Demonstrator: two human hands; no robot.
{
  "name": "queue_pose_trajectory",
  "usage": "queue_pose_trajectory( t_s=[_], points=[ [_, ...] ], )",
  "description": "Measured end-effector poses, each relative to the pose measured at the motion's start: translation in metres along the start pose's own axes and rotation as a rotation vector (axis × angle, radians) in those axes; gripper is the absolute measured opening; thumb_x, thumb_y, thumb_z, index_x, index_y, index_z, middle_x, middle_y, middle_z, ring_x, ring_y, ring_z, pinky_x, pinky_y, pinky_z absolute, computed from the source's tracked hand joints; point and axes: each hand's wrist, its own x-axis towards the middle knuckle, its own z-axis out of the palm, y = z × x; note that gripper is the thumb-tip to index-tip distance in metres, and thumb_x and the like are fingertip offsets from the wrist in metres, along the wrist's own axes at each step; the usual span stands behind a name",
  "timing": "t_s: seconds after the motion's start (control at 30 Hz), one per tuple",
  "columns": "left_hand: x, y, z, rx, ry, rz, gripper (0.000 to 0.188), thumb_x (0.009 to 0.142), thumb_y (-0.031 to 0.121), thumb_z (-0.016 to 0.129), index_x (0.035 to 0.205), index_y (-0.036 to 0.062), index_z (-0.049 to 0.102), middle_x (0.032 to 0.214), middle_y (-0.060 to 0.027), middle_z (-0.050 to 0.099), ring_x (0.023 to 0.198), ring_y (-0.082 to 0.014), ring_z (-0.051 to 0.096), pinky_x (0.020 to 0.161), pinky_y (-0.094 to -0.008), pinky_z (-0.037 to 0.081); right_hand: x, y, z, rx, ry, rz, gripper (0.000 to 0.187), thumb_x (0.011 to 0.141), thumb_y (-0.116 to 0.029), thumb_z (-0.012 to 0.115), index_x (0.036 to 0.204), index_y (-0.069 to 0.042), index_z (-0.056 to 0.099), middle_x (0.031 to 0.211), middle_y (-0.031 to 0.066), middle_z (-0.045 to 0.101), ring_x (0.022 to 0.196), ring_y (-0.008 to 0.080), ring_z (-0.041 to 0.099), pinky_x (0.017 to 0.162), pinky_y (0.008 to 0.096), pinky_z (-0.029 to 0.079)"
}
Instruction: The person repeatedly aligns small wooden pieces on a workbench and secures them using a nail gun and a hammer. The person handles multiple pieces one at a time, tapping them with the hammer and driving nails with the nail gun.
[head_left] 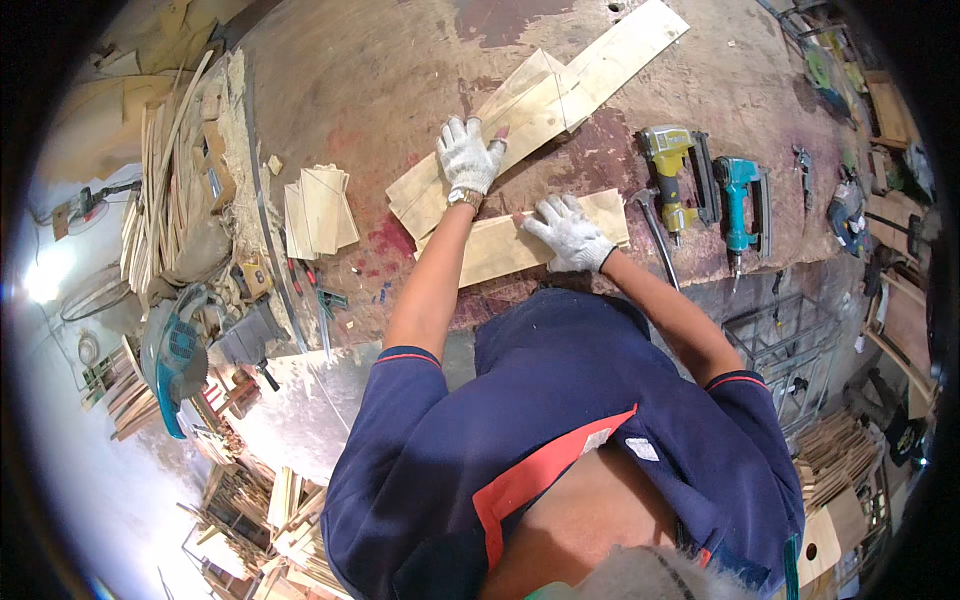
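Long pale board [625, 65]: flat, straight-edged and lightly grained, slanting from 8 toward 2 o'clock.
Second pale board [522, 88]: overlaps the long one on its 11 o'clock side; which lies on top is hard to tell.
Shorter plank [488, 252]: yellowish, flat, just beside the pair on the side toward the person's body.
Workbench [350, 85]: worn brown top with reddish stains, spreading toward 12 o'clock.
Scrap wood [285, 510]: heaped between 7 and 8 o'clock.
Power saw [178, 345]: teal, at 9 o'clock.
Small wood pieces [320, 212]: fanned at 10 o'clock.
Nail guns: one yellow [668, 150], one teal [738, 185], between 2 and 3 o'clock.
Hammer [655, 235]: beside the yellow gun.
Left hand [468, 162]: gloved, fingers outstretched, laid over the overlapping boards, clasping nothing visible.
Right hand [572, 237]: gloved, fingers spread over the shorter plank; underside grip cannot be told.
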Motion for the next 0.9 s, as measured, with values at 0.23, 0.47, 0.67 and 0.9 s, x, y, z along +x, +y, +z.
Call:
queue_pose_trajectory(
  t_s=[0.23, 0.47, 0.67, 0.9],
  points=[
    [-0.048, -0.019, -0.001, 0.095, 0.067, 0.277, 0.092, 0.069, 0.057, 0.081, 0.140, 0.0064, 0.054, 0.142, -0.0177, 0.052, 0.130, -0.0364, 0.048, 0.110, -0.0481, 0.037, -0.031, -0.021, 0.015, 0.014, 0.246, 0.059, 0.093, 0.065, -0.039, 0.086, 0.146, -0.015, 0.047, 0.144, 0.0209, 0.047, 0.139, 0.0398, 0.041, 0.123, 0.0586, 0.018],
    [-0.101, 0.006, -0.070, 0.024, -0.077, 0.441, 0.096, 0.063, 0.046, 0.089, 0.147, 0.0172, 0.053, 0.140, -0.0186, 0.054, 0.129, -0.0371, 0.050, 0.107, -0.0500, 0.039, -0.110, 0.011, -0.018, 0.185, 0.900, 0.567, 0.044, 0.090, -0.018, 0.070, 0.131, -0.004, 0.060, 0.118, 0.0205, 0.064, 0.111, 0.0403, 0.061, 0.097, 0.0451, 0.048],
    [-0.192, 0.030, -0.052, -0.018, -0.179, 0.423, 0.117, 0.063, 0.063, 0.083, 0.159, 0.0182, 0.034, 0.161, -0.0182, 0.036, 0.146, -0.0385, 0.036, 0.123, -0.0549, 0.019, -0.131, 0.032, 0.011, 0.229, 0.813, 0.610, 0.038, 0.095, -0.026, 0.067, 0.125, -0.002, 0.064, 0.107, 0.0203, 0.069, 0.093, 0.0374, 0.069, 0.083, 0.0431, 0.054],
    [-0.265, -0.020, -0.067, 0.010, -0.103, -0.419, 0.106, 0.066, 0.059, 0.086, 0.149, 0.0082, 0.044, 0.157, -0.0249, 0.036, 0.147, -0.0416, 0.032, 0.119, -0.0563, 0.026, -0.132, 0.035, 0.029, 0.492, 0.532, 0.796, 0.035, 0.093, -0.031, 0.067, 0.107, 0.001, 0.072, 0.085, 0.0218, 0.071, 0.076, 0.0256, 0.068, 0.074, 0.0394, 0.051]
  ],
)
